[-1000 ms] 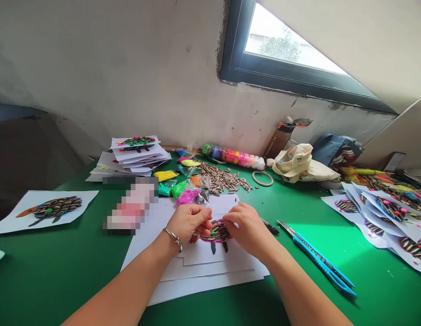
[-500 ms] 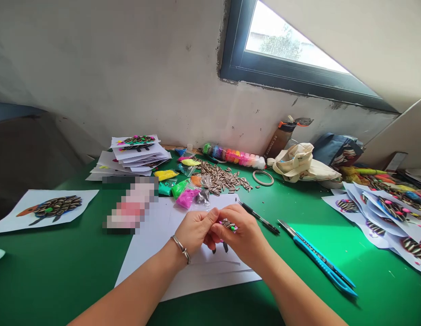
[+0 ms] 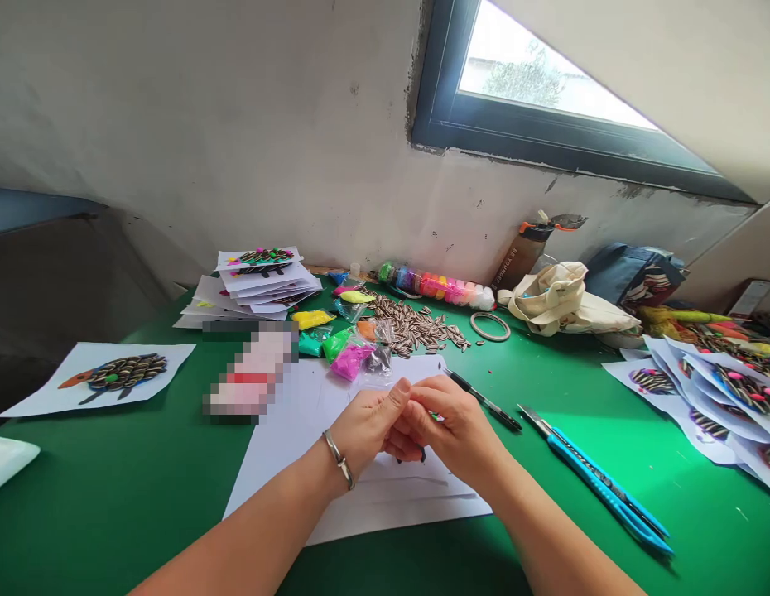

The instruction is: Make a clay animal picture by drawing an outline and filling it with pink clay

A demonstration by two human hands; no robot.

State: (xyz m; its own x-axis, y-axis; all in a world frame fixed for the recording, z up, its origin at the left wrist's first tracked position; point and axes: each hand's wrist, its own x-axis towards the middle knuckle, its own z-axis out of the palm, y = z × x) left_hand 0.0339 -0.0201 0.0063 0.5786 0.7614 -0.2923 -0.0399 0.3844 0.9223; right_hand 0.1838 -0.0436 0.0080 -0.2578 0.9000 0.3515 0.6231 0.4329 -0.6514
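My left hand (image 3: 372,422), with a metal bangle on its wrist, meets my right hand (image 3: 453,415) above white paper (image 3: 270,480). Both hands are closed, thumbs and fingers pinched together; whatever lies between the fingertips is hidden. Dark bits of a picture show just below the fingers, mostly covered by my hands. Beyond them lie bags of modelling clay: magenta (image 3: 351,361), green (image 3: 339,341) and yellow (image 3: 314,319). Striped sunflower seeds (image 3: 413,324) are heaped behind the bags.
A black pen (image 3: 484,401) and a blue utility knife (image 3: 608,480) lie to the right. A tape roll (image 3: 490,326), bottle (image 3: 518,257) and cloth bag (image 3: 555,298) stand behind. Seed-picture sheets lie at left (image 3: 50,393) and right (image 3: 676,397), with a paper stack (image 3: 261,290) at back left.
My fingers have closed further over the small seed-covered patch, which showed between my hands before and is now nearly hidden. The whole view has shifted slightly, so things appear further right.
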